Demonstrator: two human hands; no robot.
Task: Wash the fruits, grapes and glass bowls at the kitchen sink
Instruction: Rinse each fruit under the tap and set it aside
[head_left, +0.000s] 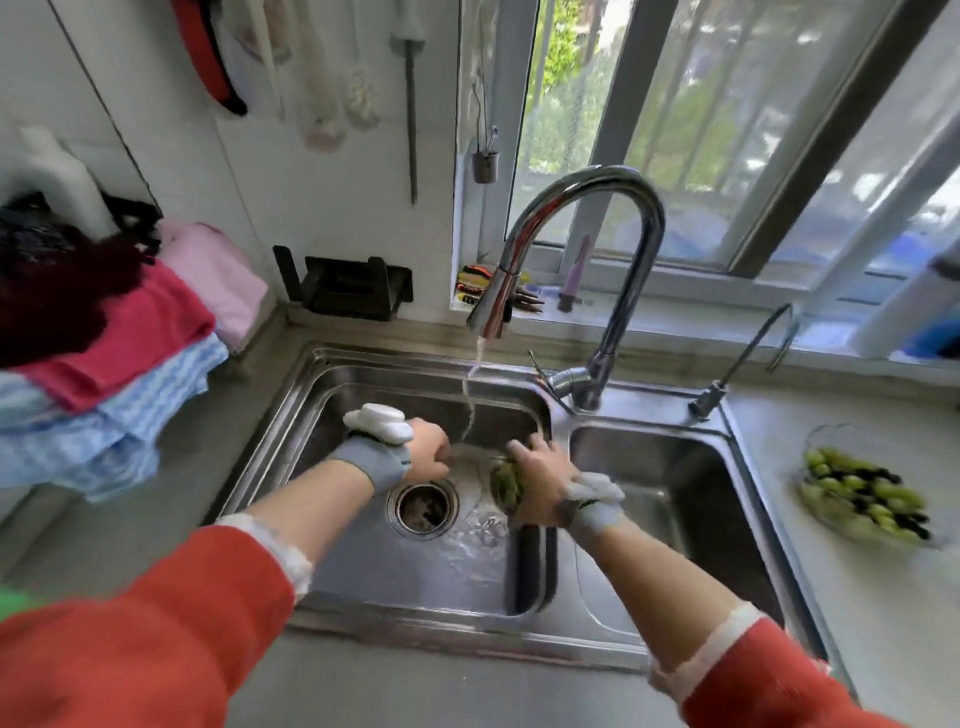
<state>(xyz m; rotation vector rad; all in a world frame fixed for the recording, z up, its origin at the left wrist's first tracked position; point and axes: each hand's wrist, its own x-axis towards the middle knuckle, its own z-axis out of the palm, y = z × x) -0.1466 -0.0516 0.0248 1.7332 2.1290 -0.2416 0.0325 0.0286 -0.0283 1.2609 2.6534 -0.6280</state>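
Note:
Both my hands are down in the left basin of the steel double sink (322, 525), under a thin stream of water from the curved tap (592, 249). My right hand (540, 478) grips a green bunch of grapes (505, 484) just right of the drain (423, 508). My left hand (428, 452) is curled next to the stream; what it holds is hidden. A glass bowl (826, 441) with green and dark grapes stands on the counter to the right of the sink.
Folded red, blue and pink cloths (130, 364) are stacked on the left counter. A black rack (353, 286) stands behind the sink. A small second tap (748, 358) rises at the back right. Small items lie on the window sill (524, 296).

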